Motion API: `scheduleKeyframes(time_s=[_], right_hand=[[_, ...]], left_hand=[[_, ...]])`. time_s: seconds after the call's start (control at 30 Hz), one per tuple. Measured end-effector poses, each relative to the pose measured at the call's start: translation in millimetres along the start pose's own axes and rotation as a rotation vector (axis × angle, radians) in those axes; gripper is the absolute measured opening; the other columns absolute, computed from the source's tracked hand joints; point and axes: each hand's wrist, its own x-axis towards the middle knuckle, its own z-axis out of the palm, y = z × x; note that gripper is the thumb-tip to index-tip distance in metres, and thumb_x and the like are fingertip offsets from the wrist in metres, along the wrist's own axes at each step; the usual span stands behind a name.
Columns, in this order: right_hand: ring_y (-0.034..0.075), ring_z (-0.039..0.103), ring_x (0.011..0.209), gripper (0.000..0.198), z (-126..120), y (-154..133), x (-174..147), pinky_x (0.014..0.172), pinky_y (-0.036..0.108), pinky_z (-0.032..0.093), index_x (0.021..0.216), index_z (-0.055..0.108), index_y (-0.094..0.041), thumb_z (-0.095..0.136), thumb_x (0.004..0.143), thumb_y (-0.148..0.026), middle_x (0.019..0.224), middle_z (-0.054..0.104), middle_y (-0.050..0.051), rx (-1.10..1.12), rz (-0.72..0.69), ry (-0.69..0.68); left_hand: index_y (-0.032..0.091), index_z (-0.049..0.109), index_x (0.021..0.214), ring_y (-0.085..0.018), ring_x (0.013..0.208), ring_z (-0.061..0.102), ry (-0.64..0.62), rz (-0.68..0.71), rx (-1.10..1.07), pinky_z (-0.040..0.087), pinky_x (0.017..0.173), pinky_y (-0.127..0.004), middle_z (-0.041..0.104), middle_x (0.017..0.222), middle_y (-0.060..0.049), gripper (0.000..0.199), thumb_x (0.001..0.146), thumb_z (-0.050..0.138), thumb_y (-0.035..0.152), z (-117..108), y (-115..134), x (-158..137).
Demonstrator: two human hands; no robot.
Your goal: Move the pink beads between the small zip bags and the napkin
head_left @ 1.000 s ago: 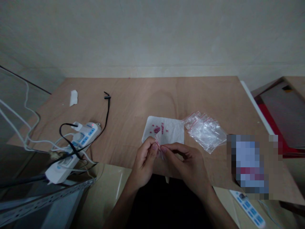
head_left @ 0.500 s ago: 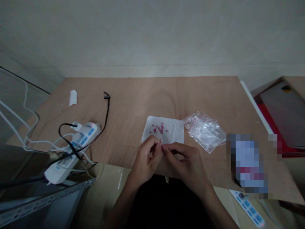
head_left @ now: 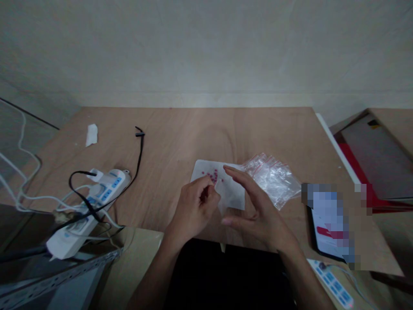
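A white sheet (head_left: 232, 196) lies on a wooden tabletop (head_left: 171, 146), small pinkish-red beads (head_left: 213, 175) clustered on it. At the sheet's near left, the left hand (head_left: 196, 206) is curled, thumb and forefinger pinching what looks like a small clear bag (head_left: 219, 182), though it is blurred. The right hand (head_left: 261, 219), at the sheet's near right, is spread, thumb well apart from fingers. Fanned zip bags (head_left: 274, 183) lie right of the sheet.

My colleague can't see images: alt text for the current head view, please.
A person's left hand is curled, right hand open, near small red pieces on a white sheet; clear bags lie to its right on a wooden table.
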Motion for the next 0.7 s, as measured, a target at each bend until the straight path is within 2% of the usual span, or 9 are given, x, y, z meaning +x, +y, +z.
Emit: scheduleKeyframes(time_s=[0.03,0.07,0.3,0.4,0.47,0.5,0.57,0.63,0.7], right_hand=[[0.024,0.054,0.126,0.076,-0.6,2.2,1.1,0.104,0.042,0.046,0.136,0.050,-0.029,0.082,0.067,-0.036,0.138,0.057,0.008,0.074,0.004,-0.070],[0.024,0.054,0.127,0.081,-0.3,4.9,2.1,0.105,0.042,0.045,0.137,0.048,-0.031,0.084,0.064,-0.037,0.138,0.057,0.007,0.135,0.013,-0.118],[0.021,0.065,0.106,0.043,11.8,24.5,3.1,0.097,0.040,0.049,0.107,0.066,-0.028,0.082,0.068,-0.032,0.107,0.071,0.003,0.341,0.085,-0.040],[0.020,0.066,0.100,0.038,8.0,27.0,11.1,0.090,0.036,0.052,0.102,0.066,-0.026,0.081,0.068,-0.037,0.103,0.072,0.002,0.367,0.079,-0.009],[0.020,0.067,0.095,0.039,-0.2,24.0,24.4,0.084,0.034,0.053,0.103,0.066,-0.025,0.080,0.070,-0.040,0.101,0.071,0.003,0.259,0.051,-0.049],[0.019,0.066,0.091,0.039,-5.5,20.6,33.4,0.081,0.032,0.053,0.105,0.066,-0.024,0.079,0.071,-0.040,0.099,0.071,0.003,0.158,0.016,-0.109],[0.018,0.066,0.086,0.036,-15.5,10.1,54.1,0.075,0.029,0.051,0.107,0.067,-0.022,0.077,0.075,-0.035,0.097,0.069,0.004,-0.125,-0.088,-0.308],[0.020,0.066,0.084,0.029,-20.9,-3.1,74.6,0.071,0.029,0.049,0.104,0.070,-0.019,0.076,0.075,-0.025,0.096,0.069,0.007,-0.456,-0.210,-0.530],[0.022,0.067,0.083,0.021,-17.8,-13.7,90.0,0.068,0.031,0.048,0.094,0.073,-0.017,0.075,0.074,-0.016,0.092,0.071,0.008,-0.739,-0.337,-0.697]], left_hand=[[0.021,0.035,0.059,-0.009,0.048,0.035,-0.010,-0.011,-0.030,0.024,0.048,-0.023,0.034,0.053,0.006,0.024,0.081,0.043,0.018,0.1,1.1,0.6],[0.021,0.035,0.059,-0.009,0.048,0.035,-0.018,-0.022,-0.055,0.024,0.048,-0.024,0.034,0.053,0.006,0.025,0.082,0.042,0.019,-0.1,2.1,1.0],[0.020,0.040,0.056,-0.010,0.049,0.034,-0.055,-0.107,-0.192,0.024,0.049,-0.025,0.034,0.052,0.005,0.028,0.084,0.044,0.026,-2.7,0.6,1.0],[0.020,0.044,0.057,-0.011,0.052,0.037,0.128,-0.231,-0.377,0.028,0.051,-0.025,0.039,0.054,0.004,0.026,0.081,0.048,0.028,6.1,-9.4,6.9],[0.019,0.051,0.062,-0.012,0.056,0.046,0.273,-0.395,-0.632,0.035,0.055,-0.024,0.047,0.058,0.002,0.023,0.081,0.047,0.031,15.7,-17.6,13.9],[0.018,0.054,0.067,-0.013,0.059,0.050,0.284,-0.501,-0.795,0.039,0.058,-0.025,0.052,0.061,0.000,0.024,0.083,0.044,0.033,20.7,-21.3,17.8],[0.016,0.058,0.075,-0.016,0.063,0.058,0.188,-0.679,-1.081,0.046,0.063,-0.028,0.058,0.067,-0.003,0.030,0.087,0.040,0.037,30.2,-26.8,24.9],[0.016,0.059,0.076,-0.018,0.067,0.063,0.064,-0.710,-1.187,0.050,0.066,-0.032,0.062,0.070,-0.005,0.032,0.091,0.037,0.035,38.2,-29.7,29.8],[0.017,0.057,0.071,-0.019,0.071,0.066,0.017,-0.624,-1.138,0.052,0.066,-0.032,0.063,0.069,-0.006,0.031,0.092,0.037,0.029,45.0,-30.9,32.5]])
